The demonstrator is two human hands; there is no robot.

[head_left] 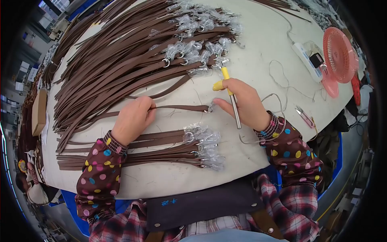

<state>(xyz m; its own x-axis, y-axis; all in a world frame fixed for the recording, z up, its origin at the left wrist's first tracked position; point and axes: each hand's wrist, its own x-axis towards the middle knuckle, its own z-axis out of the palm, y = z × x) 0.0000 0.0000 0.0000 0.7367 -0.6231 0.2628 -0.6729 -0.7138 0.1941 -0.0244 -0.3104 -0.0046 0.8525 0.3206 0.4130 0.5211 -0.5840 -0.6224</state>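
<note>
My left hand (134, 117) is closed on a narrow brown strap (181, 107), pinched between thumb and fingers. The strap runs to the right and ends in a small metal fitting wrapped in clear plastic (210, 106). Close to that end, the thumb of my right hand (246, 101) points left, apart from the fingers. My right hand grips a corded pen-shaped tool (235, 112) with a silver shaft and a yellow upper part, tilted slightly. Something yellow covers its index fingertip. Below the strap lies a small bundle of brown straps (161, 155) with plastic-wrapped ends.
A large pile of brown straps (121, 60) with plastic-wrapped metal hooks covers the table's far left. To the right are a white power strip (307, 62), a pink plastic fan (338, 54), loose wires and pink-handled thread snips (305, 117). A cardboard box (39, 112) stands at the left edge.
</note>
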